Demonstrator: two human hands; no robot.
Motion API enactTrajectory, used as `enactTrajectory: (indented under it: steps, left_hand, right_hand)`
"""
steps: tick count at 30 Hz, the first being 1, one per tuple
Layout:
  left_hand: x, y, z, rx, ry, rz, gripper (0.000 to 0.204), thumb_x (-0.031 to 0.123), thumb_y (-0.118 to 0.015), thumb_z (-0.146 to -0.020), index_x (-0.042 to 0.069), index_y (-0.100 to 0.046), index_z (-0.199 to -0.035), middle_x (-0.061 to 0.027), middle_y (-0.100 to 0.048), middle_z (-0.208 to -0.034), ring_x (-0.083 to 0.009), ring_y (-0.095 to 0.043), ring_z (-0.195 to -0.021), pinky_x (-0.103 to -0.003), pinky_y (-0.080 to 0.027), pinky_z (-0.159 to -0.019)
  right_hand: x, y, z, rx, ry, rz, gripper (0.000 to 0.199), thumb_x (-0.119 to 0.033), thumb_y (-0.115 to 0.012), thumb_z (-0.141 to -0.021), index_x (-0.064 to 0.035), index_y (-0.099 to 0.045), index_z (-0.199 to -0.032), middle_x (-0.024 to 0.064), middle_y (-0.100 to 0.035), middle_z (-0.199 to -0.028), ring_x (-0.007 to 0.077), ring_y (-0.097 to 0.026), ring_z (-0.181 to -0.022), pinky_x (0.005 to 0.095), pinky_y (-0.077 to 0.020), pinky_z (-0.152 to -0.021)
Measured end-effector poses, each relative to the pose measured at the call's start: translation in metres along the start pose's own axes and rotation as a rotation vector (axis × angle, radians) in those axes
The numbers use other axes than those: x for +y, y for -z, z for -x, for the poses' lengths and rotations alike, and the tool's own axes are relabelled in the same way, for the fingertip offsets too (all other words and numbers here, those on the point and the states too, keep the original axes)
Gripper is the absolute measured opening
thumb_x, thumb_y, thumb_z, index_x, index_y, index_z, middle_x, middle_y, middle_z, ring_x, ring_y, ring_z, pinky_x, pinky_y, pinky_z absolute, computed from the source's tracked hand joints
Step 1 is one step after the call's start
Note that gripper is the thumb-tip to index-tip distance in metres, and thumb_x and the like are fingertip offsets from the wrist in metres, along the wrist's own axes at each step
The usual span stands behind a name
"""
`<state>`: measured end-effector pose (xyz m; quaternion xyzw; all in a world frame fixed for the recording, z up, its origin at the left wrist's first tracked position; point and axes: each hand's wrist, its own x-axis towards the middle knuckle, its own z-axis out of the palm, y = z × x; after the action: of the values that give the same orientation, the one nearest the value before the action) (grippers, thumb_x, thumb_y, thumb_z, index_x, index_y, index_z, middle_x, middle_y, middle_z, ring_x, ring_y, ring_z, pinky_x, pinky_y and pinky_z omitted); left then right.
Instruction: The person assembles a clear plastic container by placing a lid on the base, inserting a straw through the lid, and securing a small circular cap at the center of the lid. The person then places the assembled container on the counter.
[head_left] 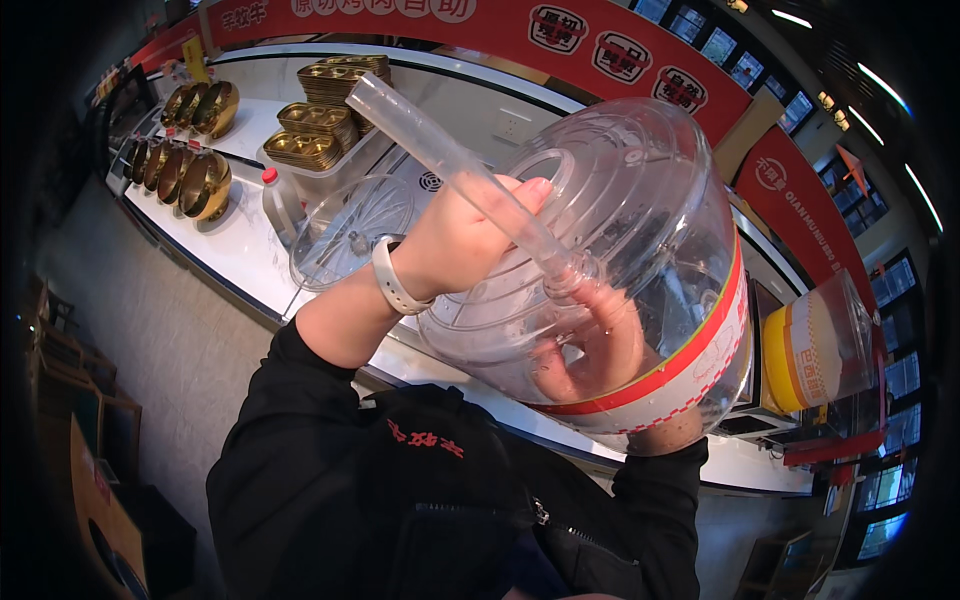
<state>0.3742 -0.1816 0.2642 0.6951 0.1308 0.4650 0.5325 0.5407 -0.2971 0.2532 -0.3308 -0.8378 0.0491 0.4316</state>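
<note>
A large clear plastic drum (650,190), with a red, yellow and white printed band, is tilted in front of me above the counter. A long clear tube (400,115) runs slantwise to its ringed end face. My left hand (480,235), wearing a white wristband, is wrapped around this tube. My right hand (610,330) is inside the drum and shows through its wall. Its fingers are curled up at the tube's lower end; reflections blur the exact grip. A round clear lid (350,225) lies on the counter beside my left wrist.
White counter (240,235) runs behind the drum. On it stand gold bowls (205,185), stacked gold trays (305,140) and a red-capped bottle (283,205). Another clear drum with a yellow band (815,345) stands at the right. A red sign board (400,20) borders the back.
</note>
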Motion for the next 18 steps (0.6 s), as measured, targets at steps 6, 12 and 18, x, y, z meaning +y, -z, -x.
enactTrajectory:
  steps: [6, 12, 18]
  left_hand:
    - [-0.001, -0.003, 0.001, 0.022, -0.016, -0.063, 0.038, 0.018, -0.053, -0.099, 0.000, -0.057, -0.065, -0.0001, -0.050, -0.056, -0.0081, -0.041, -0.055, -0.030, -0.035, -0.050]
    - [0.002, -0.007, 0.000, -0.007, -0.006, -0.062, 0.039, 0.021, -0.054, -0.099, -0.001, -0.058, -0.066, -0.0019, -0.052, -0.055, -0.0087, -0.044, -0.054, -0.030, -0.037, -0.050]
    - [-0.003, -0.010, 0.006, 0.066, 0.008, -0.025, 0.039, 0.023, -0.055, -0.098, 0.000, -0.060, -0.067, 0.0010, -0.053, -0.057, -0.0072, -0.045, -0.054, -0.027, -0.037, -0.049]
  right_hand:
    - [0.000, 0.006, 0.006, -0.209, -0.247, -0.787, 0.060, 0.006, -0.057, -0.086, -0.0064, -0.031, -0.139, 0.0022, -0.052, -0.071, 0.0114, -0.053, -0.063, 0.0273, -0.0444, -0.062]
    - [-0.001, 0.024, 0.005, -0.361, -0.470, -1.381, 0.058, 0.002, -0.052, -0.091, -0.0076, -0.025, -0.142, 0.0017, -0.046, -0.067, 0.0087, -0.044, -0.059, 0.0242, -0.0343, -0.056]
    - [0.011, 0.030, -0.006, -0.268, -0.383, -1.762, 0.041, -0.003, -0.057, -0.089, -0.0083, -0.036, -0.124, 0.0081, -0.049, -0.065, 0.0141, -0.043, -0.053, 0.0263, -0.0329, -0.052]
